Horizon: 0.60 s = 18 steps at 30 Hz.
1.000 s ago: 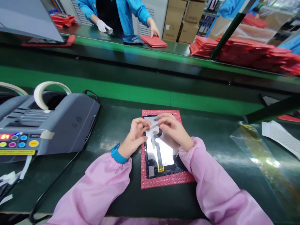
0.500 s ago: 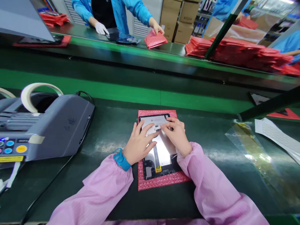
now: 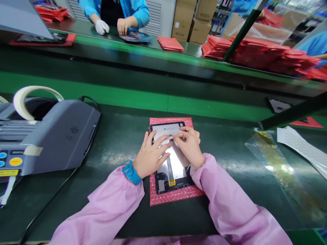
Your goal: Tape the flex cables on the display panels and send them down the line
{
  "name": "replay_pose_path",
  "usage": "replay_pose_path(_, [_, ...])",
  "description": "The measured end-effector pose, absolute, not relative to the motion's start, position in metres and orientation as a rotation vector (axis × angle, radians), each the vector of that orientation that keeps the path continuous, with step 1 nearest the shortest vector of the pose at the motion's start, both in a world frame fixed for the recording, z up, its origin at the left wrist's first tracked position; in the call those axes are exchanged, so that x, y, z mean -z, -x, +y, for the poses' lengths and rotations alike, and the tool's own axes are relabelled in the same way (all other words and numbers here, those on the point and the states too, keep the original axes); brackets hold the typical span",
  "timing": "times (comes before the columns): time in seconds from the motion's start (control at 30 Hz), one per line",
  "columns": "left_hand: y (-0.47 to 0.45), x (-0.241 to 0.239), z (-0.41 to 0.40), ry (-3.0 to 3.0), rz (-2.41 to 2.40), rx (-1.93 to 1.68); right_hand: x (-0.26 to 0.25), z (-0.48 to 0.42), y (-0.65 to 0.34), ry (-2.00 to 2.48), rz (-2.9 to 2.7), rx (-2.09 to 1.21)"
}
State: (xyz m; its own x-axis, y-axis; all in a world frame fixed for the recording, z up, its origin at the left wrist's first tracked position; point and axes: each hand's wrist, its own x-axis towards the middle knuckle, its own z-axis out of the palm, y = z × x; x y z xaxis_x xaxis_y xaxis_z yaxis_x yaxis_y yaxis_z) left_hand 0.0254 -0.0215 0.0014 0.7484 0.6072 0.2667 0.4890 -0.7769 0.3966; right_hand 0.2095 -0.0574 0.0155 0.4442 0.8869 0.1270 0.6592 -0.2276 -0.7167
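Widely fanned, left fingers (image 3: 160,140) cross the panel (image 3: 177,166); right fingers (image 3: 185,134) pinch a strip (image 3: 171,137); bench (image 3: 230,146) flanks bubble wrap's edges (image 3: 166,197).

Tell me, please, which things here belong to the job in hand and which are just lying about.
Seemingly in the job:
Panel, under left hand
White tab, at right hand
Red wrap, beneath the panel

Seemingly lying about, untouched by these hands:
Tape machine (role unclear)
Clear film
White sheet
Red pouches
Boxes

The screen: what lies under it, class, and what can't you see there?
Under the screen lies red bubble wrap, showing past its top, left and bottom edges. The wrap's middle is covered, so it can't be seen.
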Motion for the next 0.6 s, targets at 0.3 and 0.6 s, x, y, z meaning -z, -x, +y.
replay_pose_path(0.3, [-0.025,0.0,-0.019,-2.699,0.795,-0.528,-0.016,-0.057,-0.206,2.104,-1.393,-0.333])
replay_pose_path(0.6, [-0.023,0.001,-0.022,-2.686,0.793,-0.575,-0.036,-0.104,-0.272,2.286,-1.269,-0.719])
